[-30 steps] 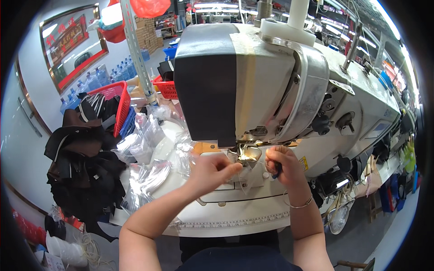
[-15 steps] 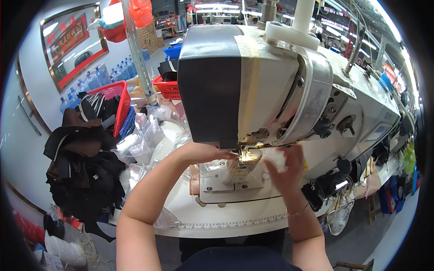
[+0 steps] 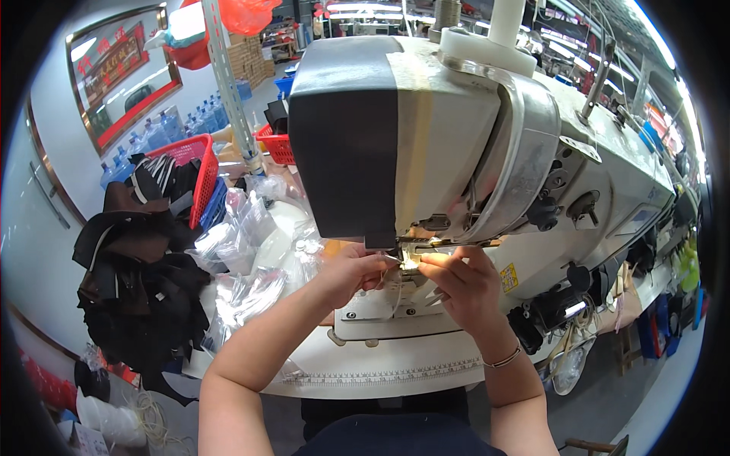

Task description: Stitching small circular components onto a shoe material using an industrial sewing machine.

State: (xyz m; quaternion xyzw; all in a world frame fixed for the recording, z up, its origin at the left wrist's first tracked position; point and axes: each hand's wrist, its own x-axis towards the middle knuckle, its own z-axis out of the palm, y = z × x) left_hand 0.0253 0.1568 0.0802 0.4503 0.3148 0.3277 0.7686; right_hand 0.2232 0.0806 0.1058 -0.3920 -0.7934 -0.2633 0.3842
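Observation:
A large sewing machine [image 3: 449, 144] with a dark end cover fills the middle. Both my hands meet at its lit needle area [image 3: 411, 254]. My left hand [image 3: 351, 275] is closed, thumb and finger pinched at the needle's left side; what they hold is too small to make out. From the right, my right hand [image 3: 465, 285] pinches close to the needle, its fingertips almost touching those of the left. A slim, pointed metallic thing [image 3: 437, 297] juts out below the right palm; its kind is unclear. Beneath the hands lies the machine's pale bed [image 3: 395, 329].
Clear plastic bags [image 3: 247, 300] lie left of the machine. Beyond them are a heap of black and brown pieces [image 3: 144, 281] and a red basket [image 3: 205, 178]. A ruler strip [image 3: 395, 375] runs along the table's front edge. Black machine parts [image 3: 532, 327] stand at the right.
My right hand has moved left to the needle, its fingers going from apart to pinched. My left hand has shifted slightly down and now pinches beside it. The view has shifted a little.

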